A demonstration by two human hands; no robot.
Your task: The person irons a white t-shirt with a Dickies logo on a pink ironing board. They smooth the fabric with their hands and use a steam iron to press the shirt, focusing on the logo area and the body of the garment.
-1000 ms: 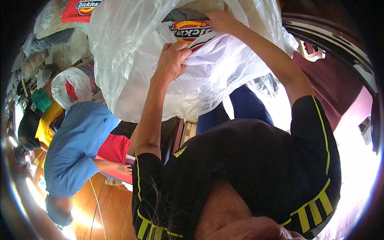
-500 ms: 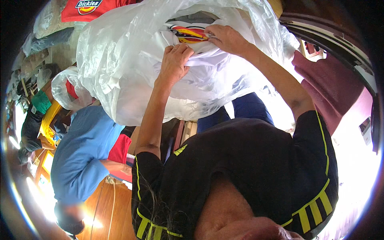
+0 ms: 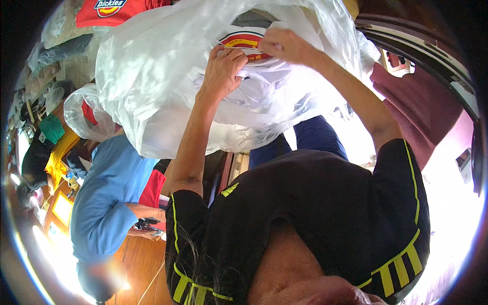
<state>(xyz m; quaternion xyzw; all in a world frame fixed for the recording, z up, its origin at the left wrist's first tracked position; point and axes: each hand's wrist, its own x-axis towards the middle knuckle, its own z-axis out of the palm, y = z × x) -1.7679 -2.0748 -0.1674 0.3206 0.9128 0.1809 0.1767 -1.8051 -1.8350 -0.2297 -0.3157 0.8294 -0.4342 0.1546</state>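
Note:
A white printed garment [image 3: 277, 76] lies in front of me on a large translucent plastic bag [image 3: 152, 66], whose loose folds surround it. It bears a red, yellow and black print [image 3: 244, 40]. My left hand [image 3: 223, 68] is closed with its fingertips pinching the white cloth at the near left edge of the print. At the print's right side my right hand [image 3: 285, 46] is curled closed on the same cloth. Part of the print is covered by my fingers. Beyond the print a grey patch shows in the bag's opening.
A red printed garment [image 3: 119, 11] lies at the far left. On the left, a co-worker in a blue shirt [image 3: 109, 195] handles something dark. A smaller plastic bag [image 3: 89, 113] with something red inside is near them. Maroon cloth [image 3: 422, 109] hangs at the right.
The print, folded and bunched before, now lies flatter and shows more of its curve. My right hand has shifted slightly left and up. The co-worker's hands now show a dark object.

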